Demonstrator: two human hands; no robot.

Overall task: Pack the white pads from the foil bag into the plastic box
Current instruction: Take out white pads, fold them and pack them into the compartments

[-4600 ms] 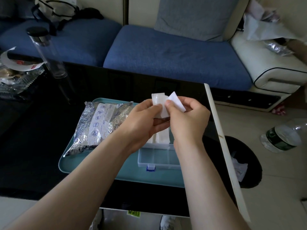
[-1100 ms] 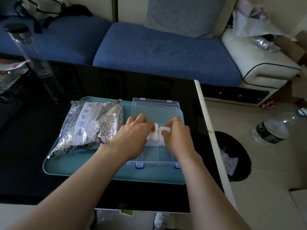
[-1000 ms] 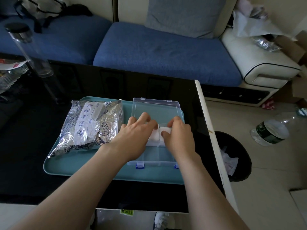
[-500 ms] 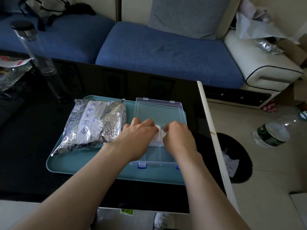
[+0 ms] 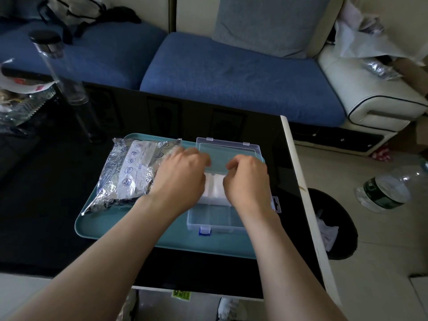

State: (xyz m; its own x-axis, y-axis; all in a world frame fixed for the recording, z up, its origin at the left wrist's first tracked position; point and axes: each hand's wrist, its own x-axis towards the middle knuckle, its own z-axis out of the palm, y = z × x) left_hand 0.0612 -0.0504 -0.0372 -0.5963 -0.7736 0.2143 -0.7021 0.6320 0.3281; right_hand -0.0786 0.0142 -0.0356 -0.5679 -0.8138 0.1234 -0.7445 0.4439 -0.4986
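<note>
The foil bag (image 5: 136,172) lies on the left half of the teal tray (image 5: 111,230). Its white label strip reads "Date:" beside a column of round blue icons; the word above it is too small to be sure of. The clear plastic box (image 5: 215,218) sits on the tray's right half with its lid (image 5: 229,150) laid back flat and a blue latch (image 5: 205,230) facing the person.

White pads (image 5: 214,187) lie in the back part of the box. They show only in the gap between the hands, which cover their ends. The left hand (image 5: 180,179) hovers over the box's left wall and the bag's right edge, and the right hand (image 5: 247,179) over the box's right wall. The fingers (image 5: 196,155) of both are loosely curled, and I can see nothing held in them. The tips are blurred, and I cannot tell whether the palms touch the pads.

The tray's right end lies close to the white edge of the black table (image 5: 46,193), and beyond that edge a black bin (image 5: 342,237) stands on the floor. Dark table top stretches away to the left of the tray. A yellow sticker (image 5: 181,295) under the near edge is unreadable.
</note>
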